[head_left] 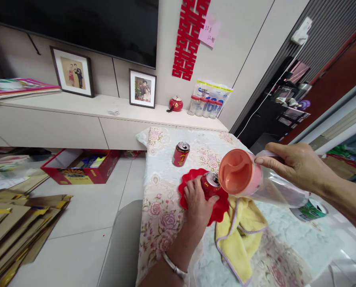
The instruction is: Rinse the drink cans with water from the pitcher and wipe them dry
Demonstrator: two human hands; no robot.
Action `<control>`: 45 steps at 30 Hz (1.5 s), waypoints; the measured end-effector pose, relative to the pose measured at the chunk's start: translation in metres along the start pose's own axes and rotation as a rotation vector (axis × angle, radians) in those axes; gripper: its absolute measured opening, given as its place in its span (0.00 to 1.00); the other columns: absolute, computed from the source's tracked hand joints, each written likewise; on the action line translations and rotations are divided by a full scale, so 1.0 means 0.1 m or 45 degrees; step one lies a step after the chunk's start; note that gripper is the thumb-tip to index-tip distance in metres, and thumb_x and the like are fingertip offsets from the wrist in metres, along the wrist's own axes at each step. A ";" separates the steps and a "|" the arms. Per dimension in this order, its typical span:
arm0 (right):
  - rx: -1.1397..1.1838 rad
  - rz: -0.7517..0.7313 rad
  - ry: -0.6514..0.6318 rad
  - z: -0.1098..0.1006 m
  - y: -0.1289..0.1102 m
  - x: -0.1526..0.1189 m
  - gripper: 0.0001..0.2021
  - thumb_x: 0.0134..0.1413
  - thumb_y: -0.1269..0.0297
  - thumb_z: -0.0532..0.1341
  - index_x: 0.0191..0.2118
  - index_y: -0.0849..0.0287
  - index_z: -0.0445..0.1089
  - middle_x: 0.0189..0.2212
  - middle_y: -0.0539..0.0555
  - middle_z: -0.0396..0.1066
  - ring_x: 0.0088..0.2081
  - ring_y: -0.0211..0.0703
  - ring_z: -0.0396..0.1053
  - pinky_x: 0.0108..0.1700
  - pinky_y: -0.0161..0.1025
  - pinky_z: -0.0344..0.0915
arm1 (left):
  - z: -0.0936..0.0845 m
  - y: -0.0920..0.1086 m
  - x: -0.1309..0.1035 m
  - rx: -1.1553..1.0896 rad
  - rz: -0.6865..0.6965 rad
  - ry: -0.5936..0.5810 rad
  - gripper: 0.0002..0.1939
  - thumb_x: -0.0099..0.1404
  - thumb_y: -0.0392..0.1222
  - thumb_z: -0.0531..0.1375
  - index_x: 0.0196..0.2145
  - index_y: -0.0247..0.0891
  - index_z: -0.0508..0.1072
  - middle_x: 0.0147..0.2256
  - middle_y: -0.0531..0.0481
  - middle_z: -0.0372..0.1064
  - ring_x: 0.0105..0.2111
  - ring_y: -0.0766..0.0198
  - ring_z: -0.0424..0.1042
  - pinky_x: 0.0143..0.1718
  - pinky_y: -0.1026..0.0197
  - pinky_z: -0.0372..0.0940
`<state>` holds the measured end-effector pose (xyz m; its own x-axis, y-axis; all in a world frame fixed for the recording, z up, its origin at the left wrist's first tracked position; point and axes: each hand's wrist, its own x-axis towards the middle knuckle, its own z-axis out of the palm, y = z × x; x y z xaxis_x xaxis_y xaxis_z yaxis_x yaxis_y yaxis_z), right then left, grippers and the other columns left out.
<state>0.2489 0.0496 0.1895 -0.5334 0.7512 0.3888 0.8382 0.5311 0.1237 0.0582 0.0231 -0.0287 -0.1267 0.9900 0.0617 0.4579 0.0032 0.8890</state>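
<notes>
My left hand [197, 203] is wrapped round a red drink can [212, 183] with an opened top, which stands on a red scalloped plate [183, 201]. My right hand [297, 163] grips the handle of a clear plastic pitcher [275, 191] with an orange-pink lid [236, 171]. The pitcher is tilted nearly flat, its lid end close to the can's top. I cannot make out any liquid flowing. A second red can [181, 154], also opened, stands upright on the flowered tablecloth [158, 187] behind the plate.
A yellow cloth [242, 235] lies crumpled right of the plate. Beyond it a green can [311, 210] stands partly behind the pitcher. Lidded glass jars [206, 108] and a small red pot [176, 104] sit on the white cabinet. Flattened cardboard [19, 227] and a red box [82, 173] occupy the floor.
</notes>
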 end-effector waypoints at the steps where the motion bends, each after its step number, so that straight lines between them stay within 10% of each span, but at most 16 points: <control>1: 0.004 0.010 -0.013 -0.01 -0.01 0.01 0.34 0.64 0.30 0.51 0.23 0.56 0.65 0.13 0.43 0.54 0.15 0.34 0.52 0.19 0.34 0.50 | 0.00 0.00 0.00 0.000 0.001 -0.001 0.38 0.56 0.38 0.74 0.60 0.38 0.64 0.57 0.39 0.65 0.59 0.42 0.63 0.63 0.44 0.58; 45: 0.036 0.051 -0.033 0.03 -0.04 -0.06 0.32 0.64 0.30 0.51 0.23 0.55 0.60 0.13 0.44 0.54 0.15 0.34 0.51 0.20 0.35 0.51 | 0.02 -0.02 -0.01 0.017 0.004 0.001 0.38 0.55 0.37 0.74 0.59 0.39 0.63 0.55 0.39 0.65 0.58 0.43 0.64 0.62 0.44 0.59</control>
<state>0.2486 0.0441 0.1843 -0.5025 0.7818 0.3690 0.8556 0.5110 0.0825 0.0595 0.0222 -0.0311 -0.1256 0.9900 0.0648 0.4698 0.0018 0.8828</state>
